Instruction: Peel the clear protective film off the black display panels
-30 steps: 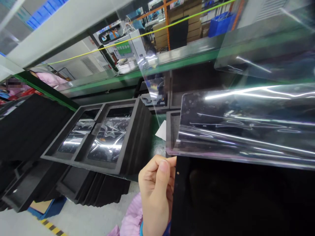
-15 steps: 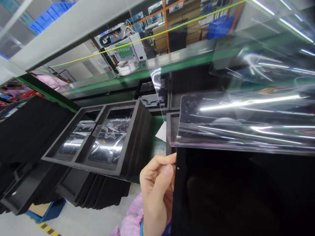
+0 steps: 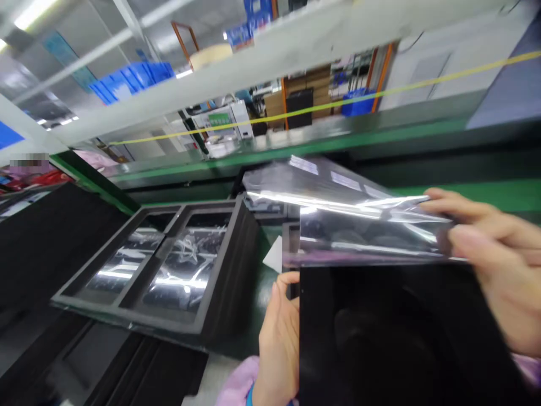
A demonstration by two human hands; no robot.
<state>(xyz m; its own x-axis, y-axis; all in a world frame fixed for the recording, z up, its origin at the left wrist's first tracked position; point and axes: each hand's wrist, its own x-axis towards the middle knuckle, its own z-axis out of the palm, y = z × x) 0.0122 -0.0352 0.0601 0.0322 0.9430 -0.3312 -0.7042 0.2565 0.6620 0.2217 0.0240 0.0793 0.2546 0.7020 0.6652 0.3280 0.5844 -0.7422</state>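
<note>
A glossy black flat panel (image 3: pixel 389 332), like a display screen, stands close in front of me at the lower right. My left hand (image 3: pixel 279 338) is closed on its left edge, fingertips partly hidden behind it. Over the panel's upper part lies a clear plastic film (image 3: pixel 359 228), curled back, with its loose part reaching up and left. My right hand (image 3: pixel 494 248) pinches the film at its right end between thumb and finger. Whether that hand also touches the panel's right edge, I cannot tell.
Left of the panel, a stack of black foam trays (image 3: pixel 224 270) holds film-covered panels (image 3: pixel 181 270) in two compartments. Darker foam stacks (image 3: pixel 38 242) stand farther left. A white paper piece (image 3: pixel 274 255) lies on the green bench (image 3: pixel 253 321). A yellow cord (image 3: pixel 313 109) crosses behind.
My right hand has come into view, gripping the film. The film has swung down and left from the upper right. My left hand keeps its hold; the view has shifted.
</note>
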